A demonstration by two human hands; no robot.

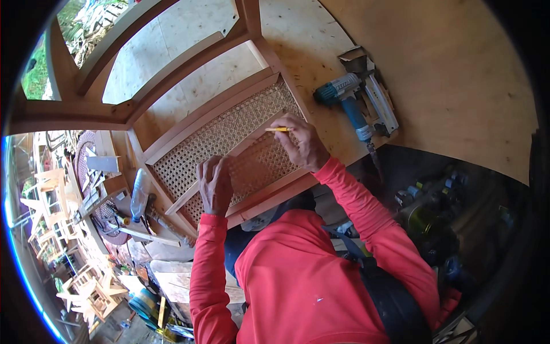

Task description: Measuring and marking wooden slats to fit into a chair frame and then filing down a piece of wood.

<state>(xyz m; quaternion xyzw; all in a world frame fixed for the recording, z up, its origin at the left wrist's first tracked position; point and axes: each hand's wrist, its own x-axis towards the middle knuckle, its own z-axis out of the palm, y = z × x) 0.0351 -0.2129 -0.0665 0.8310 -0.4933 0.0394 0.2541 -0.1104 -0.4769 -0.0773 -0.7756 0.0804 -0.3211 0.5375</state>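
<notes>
A wooden chair frame [172, 74] lies on the plywood table, with a woven cane panel [197, 152] set in its nearer part. A thin wooden strip [247, 143] crosses the cane at a slant, its lower left end reaching over the frame's edge. My left hand [215, 184] is closed over the strip, fingers bent down and pressed on it. In my right hand [303, 144] a yellow pencil [278, 129] is pinched between thumb and fingers, its tip toward the left. That hand rests by the strip's upper right end; its lower fingers are partly hidden.
A blue and grey air nail gun [356, 109] lies on the plywood [452, 74] to the right. At the left are a clear plastic bottle [140, 196], tools and wood offcuts. Small wooden frames [94, 295] stand lower left. Clutter fills the dark floor at right.
</notes>
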